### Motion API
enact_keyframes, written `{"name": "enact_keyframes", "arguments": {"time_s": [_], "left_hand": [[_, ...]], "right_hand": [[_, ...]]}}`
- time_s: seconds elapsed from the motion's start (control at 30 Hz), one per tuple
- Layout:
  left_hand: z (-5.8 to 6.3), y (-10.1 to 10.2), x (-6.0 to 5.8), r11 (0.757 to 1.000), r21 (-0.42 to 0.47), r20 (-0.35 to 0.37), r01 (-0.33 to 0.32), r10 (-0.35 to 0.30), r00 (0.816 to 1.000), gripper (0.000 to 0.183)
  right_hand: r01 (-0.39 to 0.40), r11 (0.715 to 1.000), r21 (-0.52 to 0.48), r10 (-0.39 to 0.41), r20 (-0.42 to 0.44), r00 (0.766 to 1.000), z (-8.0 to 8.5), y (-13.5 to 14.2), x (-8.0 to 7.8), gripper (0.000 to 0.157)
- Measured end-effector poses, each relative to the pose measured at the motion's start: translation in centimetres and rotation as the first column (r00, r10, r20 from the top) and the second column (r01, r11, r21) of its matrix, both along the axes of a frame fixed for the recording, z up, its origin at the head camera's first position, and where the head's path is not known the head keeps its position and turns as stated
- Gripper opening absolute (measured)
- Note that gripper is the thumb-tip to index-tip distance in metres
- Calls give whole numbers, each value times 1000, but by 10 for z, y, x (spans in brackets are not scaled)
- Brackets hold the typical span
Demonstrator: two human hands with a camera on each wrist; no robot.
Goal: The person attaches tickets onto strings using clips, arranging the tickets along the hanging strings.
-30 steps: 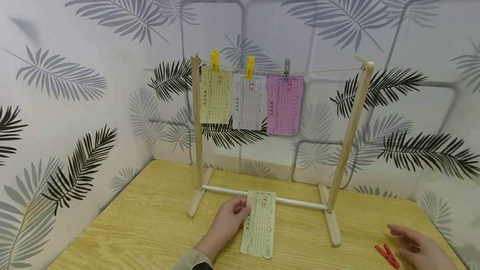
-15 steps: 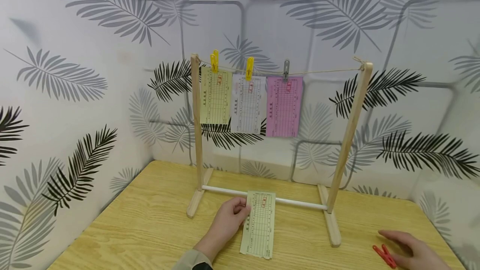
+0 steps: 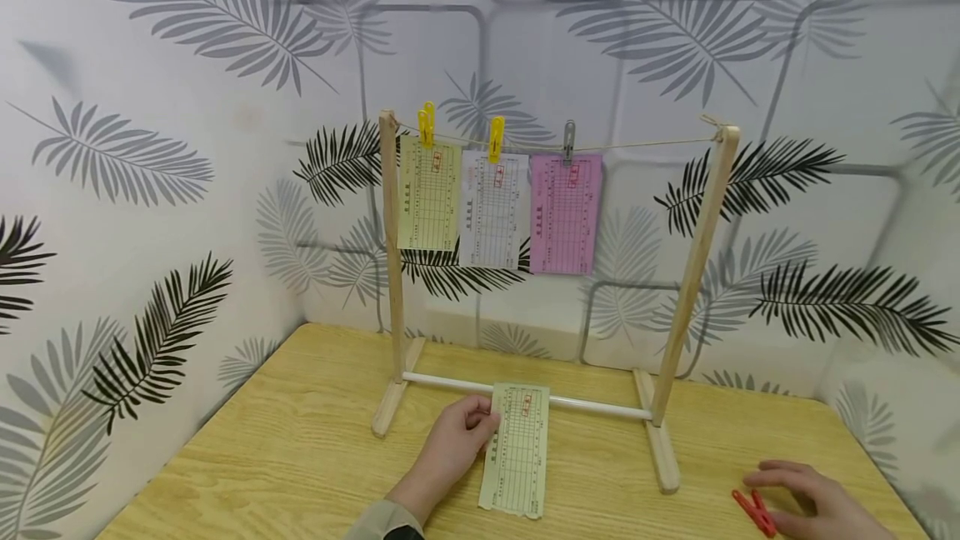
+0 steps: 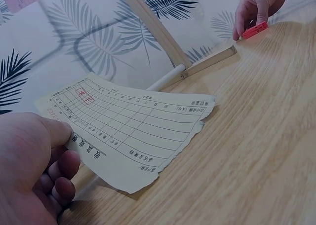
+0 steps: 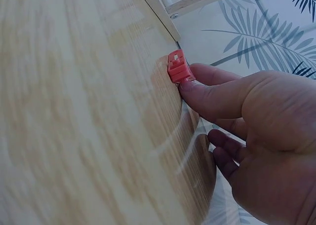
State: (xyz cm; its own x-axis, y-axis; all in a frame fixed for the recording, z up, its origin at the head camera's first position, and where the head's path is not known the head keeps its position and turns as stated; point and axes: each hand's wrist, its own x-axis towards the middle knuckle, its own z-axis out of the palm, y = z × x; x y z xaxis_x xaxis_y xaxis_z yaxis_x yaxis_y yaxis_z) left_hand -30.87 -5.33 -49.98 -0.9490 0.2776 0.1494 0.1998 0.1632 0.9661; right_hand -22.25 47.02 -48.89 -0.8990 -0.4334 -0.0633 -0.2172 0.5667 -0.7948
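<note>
My left hand (image 3: 453, 444) pinches the left edge of a pale green printed receipt slip (image 3: 517, 452). In the left wrist view the thumb lies on top of the slip (image 4: 133, 129), whose torn end reaches out over the table. At the right, my right hand (image 3: 813, 498) is low at the tabletop, thumb and index finger at a red clothespin (image 3: 753, 512). The right wrist view has the thumb tip against one end of the clothespin (image 5: 179, 67), with the index finger behind it; the other fingers are curled.
A wooden rack (image 3: 693, 282) with a white crossbar (image 3: 600, 407) stands behind the slip. From its string hang a yellow slip (image 3: 427, 207), a white slip (image 3: 491, 219) and a pink slip (image 3: 562, 227), held by yellow and grey clothespins (image 3: 569, 142). Patterned walls border the table (image 3: 300, 457).
My right hand has come in to the red clothespin and shifted left, and the clothespin has moved slightly left too. The left hand and its slip have stayed in place.
</note>
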Motion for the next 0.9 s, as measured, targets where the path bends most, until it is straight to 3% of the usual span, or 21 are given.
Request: {"name": "enact_keyframes", "arguments": {"time_s": [0.1, 0.27, 0.4, 0.5, 0.73, 0.9], "left_hand": [[-1, 0, -1, 1000, -3, -5, -1, 1, 1000, 13], [-1, 0, -1, 1000, -6, -7, -2, 2, 1000, 13], [0, 0, -1, 1000, -7, -10, -3, 3, 1000, 13], [0, 1, -2, 1000, -6, -10, -4, 4, 1000, 13], [1, 1, 0, 1000, -6, -10, -6, 6, 1000, 14], [1, 0, 1, 1000, -11, -7, -6, 5, 1000, 14]], "right_hand": [[-26, 1000, -10, 26, -10, 1000, 0, 0, -1, 38], [-159, 981, -110, 158, -24, 987, -3, -1, -5, 46], [-155, 972, -175, 172, 83, 982, -2, -3, -6, 43], [-108, 986, -124, 120, 99, 988, -1, -4, -5, 38], [-48, 997, 55, 48, 1, 999, -1, -5, -3, 29], [-19, 993, 113, 26, -55, 998, -4, -6, -2, 25]]}}
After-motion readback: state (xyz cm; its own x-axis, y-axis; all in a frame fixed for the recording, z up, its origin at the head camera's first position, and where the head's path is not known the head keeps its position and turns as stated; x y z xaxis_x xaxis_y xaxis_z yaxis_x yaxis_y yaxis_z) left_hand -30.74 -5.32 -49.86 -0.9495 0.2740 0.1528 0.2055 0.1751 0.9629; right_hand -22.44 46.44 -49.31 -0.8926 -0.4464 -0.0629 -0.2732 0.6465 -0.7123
